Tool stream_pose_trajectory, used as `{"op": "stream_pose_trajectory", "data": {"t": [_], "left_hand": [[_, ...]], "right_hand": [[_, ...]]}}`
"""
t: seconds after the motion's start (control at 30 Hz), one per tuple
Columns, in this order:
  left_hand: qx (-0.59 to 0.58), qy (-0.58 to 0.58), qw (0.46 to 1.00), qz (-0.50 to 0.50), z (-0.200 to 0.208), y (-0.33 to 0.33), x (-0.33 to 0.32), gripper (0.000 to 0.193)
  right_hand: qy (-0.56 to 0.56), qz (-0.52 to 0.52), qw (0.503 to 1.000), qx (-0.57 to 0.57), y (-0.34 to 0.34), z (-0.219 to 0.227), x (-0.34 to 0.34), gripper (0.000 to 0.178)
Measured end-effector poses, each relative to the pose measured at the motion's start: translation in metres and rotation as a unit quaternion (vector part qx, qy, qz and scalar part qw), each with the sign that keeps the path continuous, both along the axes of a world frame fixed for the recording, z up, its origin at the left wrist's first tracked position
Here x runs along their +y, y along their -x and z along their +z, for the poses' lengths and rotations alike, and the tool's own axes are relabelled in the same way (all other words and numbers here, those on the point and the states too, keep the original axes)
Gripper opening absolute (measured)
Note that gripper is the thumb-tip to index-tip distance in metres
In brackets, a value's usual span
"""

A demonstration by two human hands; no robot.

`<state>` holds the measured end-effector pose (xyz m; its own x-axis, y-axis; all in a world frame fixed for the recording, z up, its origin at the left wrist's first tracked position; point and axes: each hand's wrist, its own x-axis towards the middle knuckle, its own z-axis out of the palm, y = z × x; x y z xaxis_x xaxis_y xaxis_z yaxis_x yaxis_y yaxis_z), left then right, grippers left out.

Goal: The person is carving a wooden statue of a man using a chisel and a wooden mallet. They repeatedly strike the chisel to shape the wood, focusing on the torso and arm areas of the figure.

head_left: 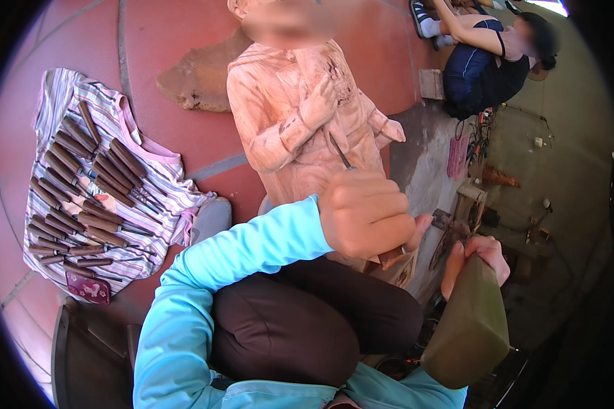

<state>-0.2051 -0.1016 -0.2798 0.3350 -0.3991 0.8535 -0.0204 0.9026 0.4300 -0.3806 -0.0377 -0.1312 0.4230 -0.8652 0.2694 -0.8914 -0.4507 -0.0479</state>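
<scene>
In front of me a carved wooden statue (269,140) of a robed figure lies on its back or leans away; I cannot tell which. My left hand (365,213) is closed round the handle of a carving chisel (338,150). Its thin metal blade points at the statue's robe, below the carved hand, and the brown handle end shows under my fist. My right hand (490,253) grips a wooden mallet (472,320), whose large greenish block-shaped head is close to me, apart from the chisel handle.
On the left, several chisels with brown handles (119,163) lie on a striped shirt (158,238), beside a dark red patterned case (89,288). A flat wood slab (201,75) is behind the statue. Another person (484,61) sits at the far right, near a pink basket (458,155).
</scene>
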Motion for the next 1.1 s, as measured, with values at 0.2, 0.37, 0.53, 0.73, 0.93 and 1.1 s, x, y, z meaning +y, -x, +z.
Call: {"op": "stream_pose_trajectory", "data": {"t": [0.2, 0.37, 0.53, 0.73, 0.93, 1.1], "left_hand": [[-0.024, 0.003, 1.0, 0.017, -0.002, -0.005, 0.001, 0.034], [-0.02, -0.006, 1.0, 0.009, -0.006, -0.011, -0.001, 0.035], [0.012, -0.019, 1.0, -0.007, -0.008, -0.009, -0.001, 0.034], [0.045, 0.053, 0.996, -0.057, -0.027, -0.02, 0.001, 0.022], [0.071, 0.05, 0.995, -0.058, -0.027, -0.018, -0.002, 0.02], [0.042, 0.006, 0.999, -0.025, -0.025, -0.014, -0.002, 0.03]], "right_hand": [[-0.013, 0.053, 0.998, -0.022, -0.005, 0.002, 0.003, 0.038], [0.003, 0.077, 0.996, -0.054, -0.012, -0.005, -0.001, 0.043], [-0.019, 0.094, 0.995, -0.027, -0.016, 0.001, -0.002, 0.047], [0.041, 0.161, 0.982, -0.092, -0.015, -0.012, -0.009, 0.049], [0.063, 0.194, 0.96, 0.192, -0.033, 0.008, -0.031, 0.051], [0.066, 0.214, 0.967, 0.125, -0.025, 0.002, -0.04, 0.048]]}}
